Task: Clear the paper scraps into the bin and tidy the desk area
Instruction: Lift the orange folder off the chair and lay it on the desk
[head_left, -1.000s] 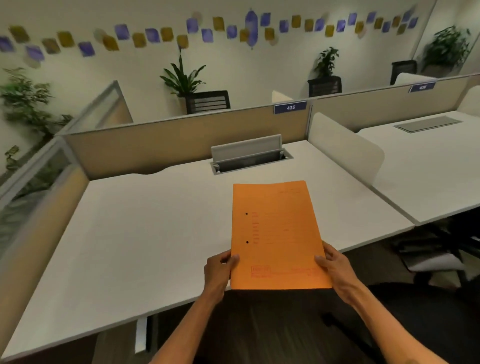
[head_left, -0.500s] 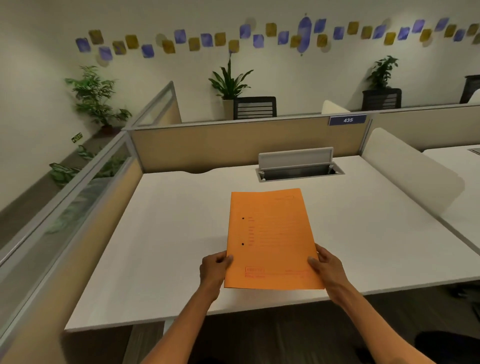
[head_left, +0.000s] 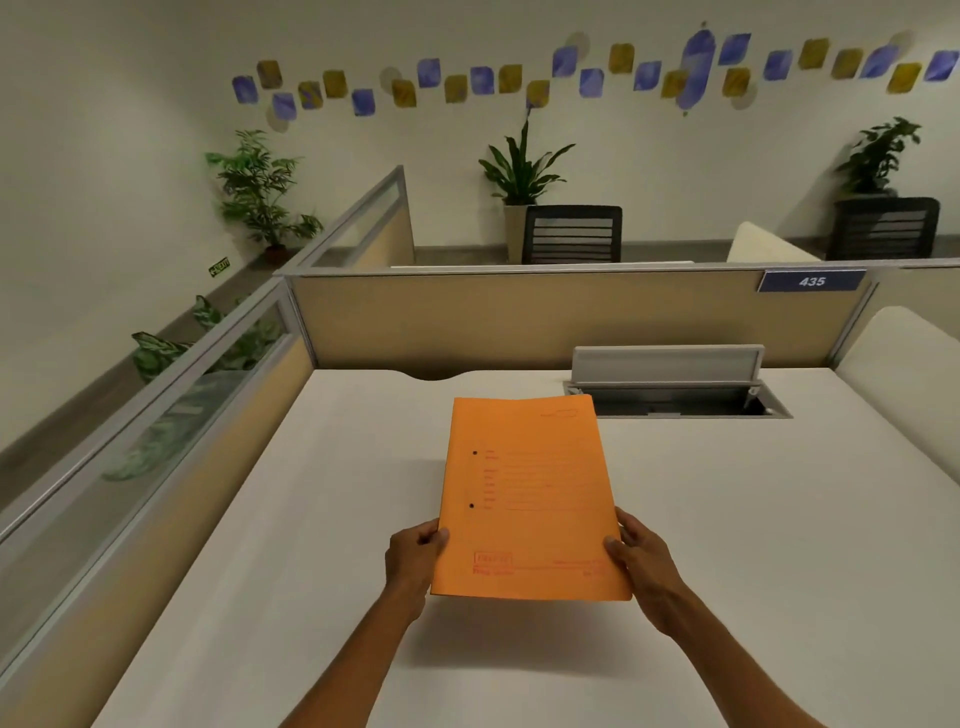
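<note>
Folder moved over desk, fingers pinching edges

Blue plate on desk partition reads "435". Red print on orange folder too blurred to read.

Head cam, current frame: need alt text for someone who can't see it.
Two bare hands, left hand and right hand, hold an orange folder by its near corners above a white desk. Behind it are an open cable tray, a tan partition with a "435" sign, potted plants and black chairs by the wall. No paper scraps or bin in view.
</note>
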